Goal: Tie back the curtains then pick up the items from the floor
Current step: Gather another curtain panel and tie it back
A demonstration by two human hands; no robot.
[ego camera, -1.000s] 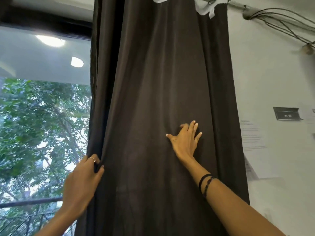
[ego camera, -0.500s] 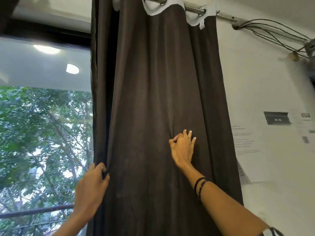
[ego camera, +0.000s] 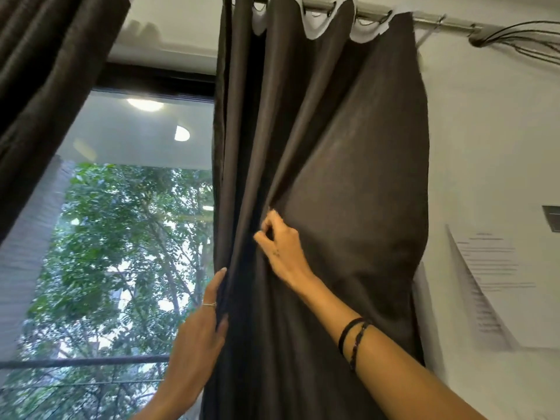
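Curtain [ego camera: 348, 165] fabric, dark brown, hangs from a metal rod [ego camera: 430, 21] along the top of the view, just right of the window [ego camera: 121, 237] and against the white wall [ego camera: 491, 131]. Its long axis runs straight up and down, from the white-lined rings at the rod to below the bottom edge of the picture. The folds slant inward from the rod toward the middle, where the cloth is gathered.

The right hand [ego camera: 280, 244] is closed on a fold about halfway down: thumb and curled fingers pinch the fabric tight, and the cloth to its right bulges out in a broad, smooth belly. Two dark bands [ego camera: 353, 339] sit on that wrist.

The left hand [ego camera: 197, 338] is lower, at the curtain's window-side edge. Its fingers are nearly straight and lie flat along the hem, the tips slipped behind the edge, the thumb pressed on the front; it holds the edge loosely between them. A thin ring [ego camera: 209, 304] shows on one finger.

A second curtain [ego camera: 45, 86] hangs at the upper left. Papers [ego camera: 491, 283] are fixed to the wall.
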